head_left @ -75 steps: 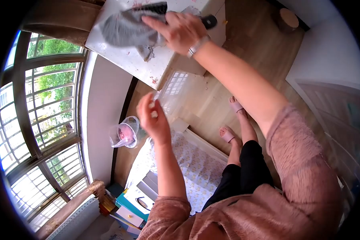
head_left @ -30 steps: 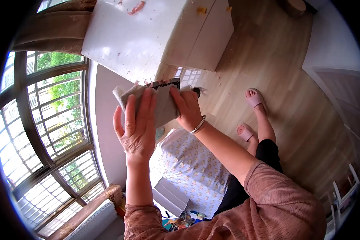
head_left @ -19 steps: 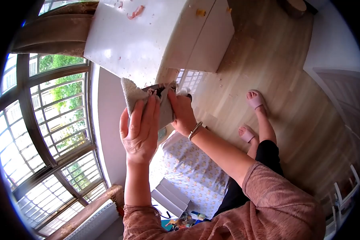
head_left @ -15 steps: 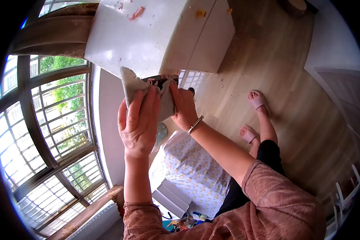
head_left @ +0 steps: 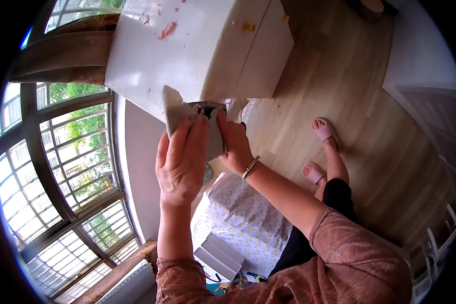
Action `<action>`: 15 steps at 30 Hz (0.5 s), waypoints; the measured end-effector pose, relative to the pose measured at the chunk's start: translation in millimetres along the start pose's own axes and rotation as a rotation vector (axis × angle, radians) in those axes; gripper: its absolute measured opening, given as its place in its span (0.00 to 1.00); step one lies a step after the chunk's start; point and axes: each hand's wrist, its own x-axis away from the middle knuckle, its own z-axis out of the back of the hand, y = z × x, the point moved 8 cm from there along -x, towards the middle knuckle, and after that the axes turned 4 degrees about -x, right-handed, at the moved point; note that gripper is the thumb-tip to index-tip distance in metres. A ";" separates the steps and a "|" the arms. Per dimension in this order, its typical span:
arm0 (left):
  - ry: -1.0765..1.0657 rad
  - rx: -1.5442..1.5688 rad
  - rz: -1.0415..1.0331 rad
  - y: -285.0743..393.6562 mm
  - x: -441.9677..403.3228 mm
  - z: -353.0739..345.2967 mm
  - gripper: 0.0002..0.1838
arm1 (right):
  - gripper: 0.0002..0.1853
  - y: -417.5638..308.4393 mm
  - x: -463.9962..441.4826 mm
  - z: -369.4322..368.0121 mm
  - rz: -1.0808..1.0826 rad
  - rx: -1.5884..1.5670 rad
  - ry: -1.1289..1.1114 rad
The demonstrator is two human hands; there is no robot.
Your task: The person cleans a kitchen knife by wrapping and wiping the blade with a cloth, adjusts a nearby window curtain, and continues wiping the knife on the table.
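My left hand (head_left: 181,164) is closed on a light grey cloth (head_left: 173,105), its fingers laid over the folds and one corner sticking up. Next to it, my right hand (head_left: 235,144) grips the right edge of the same bundle, thumb on top. Between the hands shows a dark flat-edged piece (head_left: 211,106) with pinkish bits on it; the cloth and fingers hide the rest, so its kind is unclear. Both hands are just in front of the near edge of a white cabinet (head_left: 167,55). On its top lie pink scraps (head_left: 166,31).
Barred windows (head_left: 81,152) and a brown curtain (head_left: 66,53) are on the left. Below the hands are a flower-patterned cover (head_left: 238,202) and a grey box (head_left: 220,257). My feet in pink slippers (head_left: 323,130) stand on the wood floor (head_left: 289,121).
Both hands and the cloth bundle have shifted slightly right and down in view, away from the cabinet's edge. The grip looks the same.
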 end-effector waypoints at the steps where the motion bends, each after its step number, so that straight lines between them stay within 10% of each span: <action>1: -0.010 -0.004 -0.006 1.2 0.0 0.7 0.16 | 0.39 -3.6 -2.1 4.0 0.041 0.056 -0.001; 15: -0.070 -0.001 -0.002 5.1 -19.6 -0.1 0.18 | 0.33 -10.8 -22.5 20.1 0.049 -0.036 0.015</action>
